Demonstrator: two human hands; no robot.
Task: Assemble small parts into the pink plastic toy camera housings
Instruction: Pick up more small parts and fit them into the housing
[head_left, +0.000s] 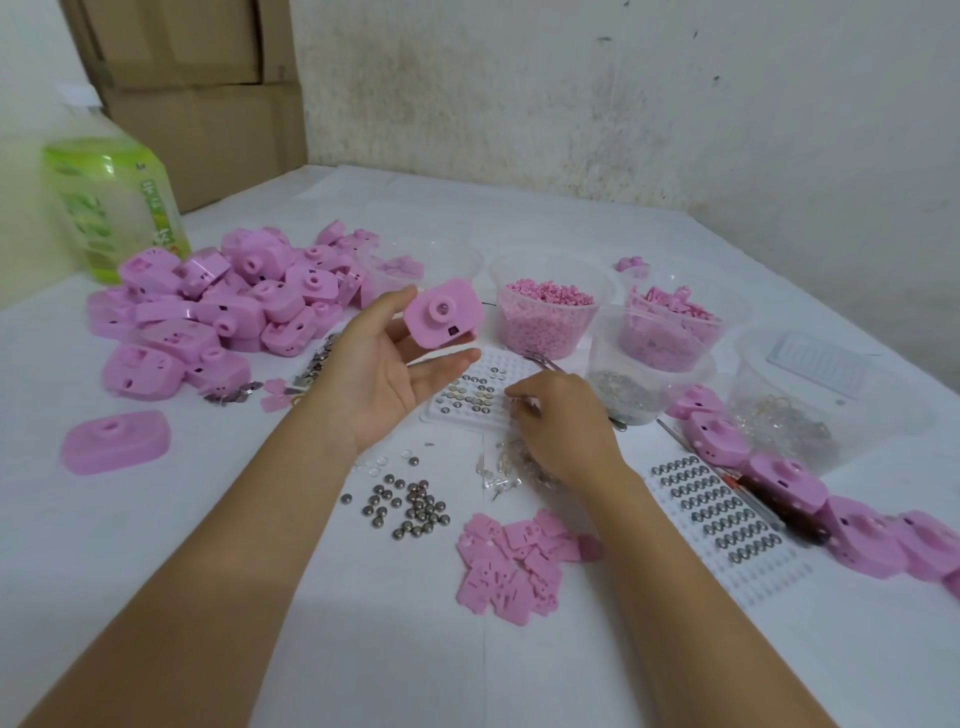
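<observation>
jug: green-labelled plastic jug (111, 208) at far left, cardboard boxes (197, 78) behind it
housing pile: heap of pink housings (223, 306) on the white table (311, 649), just right of the jug
stray housing: one stray housing (115, 441) lies flat by itself, near the front of the pile
contacts: small metal contacts (311, 364) at the pile's right edge
left hand: left hand (384, 374) is palm up and raised off the table, thumb on top and fingertips under, pinching the held housing (441, 314)
held housing: in the air above the small tray, lens boss facing the camera
loose cells: loose cells (410, 506) scattered on the table between the forearms
small tray: white small tray (478, 389), partly filled with cells, below the held housing
pink plates: flat pink plates (514, 561) in a heap, near side of the table
right hand: right hand (563, 423) is knuckles up, fingers curled down at the small tray's right edge. Can't tell whether it grips anything
tweezers: metal tweezers (543, 361) run behind the right hand; held or lying, can't tell
tubs: clear pellet tub (545, 312) holds pink pellets; more clear tubs to its right
long tray: white long tray (727, 514) with rows of cells, right of the right forearm
screwdriver: screwdriver (779, 504) beside the long tray
right row: more housings in the right row (831, 509) along the right edge
</observation>
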